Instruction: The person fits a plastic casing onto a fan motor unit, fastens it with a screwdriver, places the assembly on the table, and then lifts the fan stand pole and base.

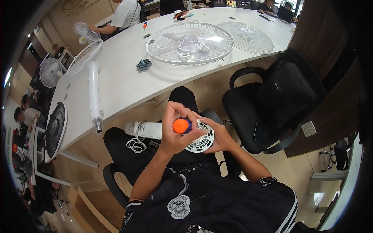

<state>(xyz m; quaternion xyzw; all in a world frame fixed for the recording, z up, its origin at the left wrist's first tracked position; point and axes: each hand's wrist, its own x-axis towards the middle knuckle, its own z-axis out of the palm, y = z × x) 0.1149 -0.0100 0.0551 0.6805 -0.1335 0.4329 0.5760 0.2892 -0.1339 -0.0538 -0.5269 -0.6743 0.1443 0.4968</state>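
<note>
My left hand [173, 126] is wrapped round the handle of a screwdriver [181, 126], orange at its end and dark blue beside it. The handle points up at me, so its shaft and tip are hidden. Below it lies the round slotted white motor housing of a fan [203, 144], resting at my lap. My right hand [220, 136] grips that housing from its right side, fingers curled around the rim. From the housing a white fan body [149, 130] stretches left across my thighs, with a coiled white cord [136, 146] hanging by it.
On the white table [124, 85] lie a fan cage with clear blades [189, 44], another grille [248, 37], a dark knob [143, 65], a white pole [94, 89] and a round black base [56, 130]. A black chair [248, 108] with a backpack [285, 91] stands right. Another person [126, 15] works across the table.
</note>
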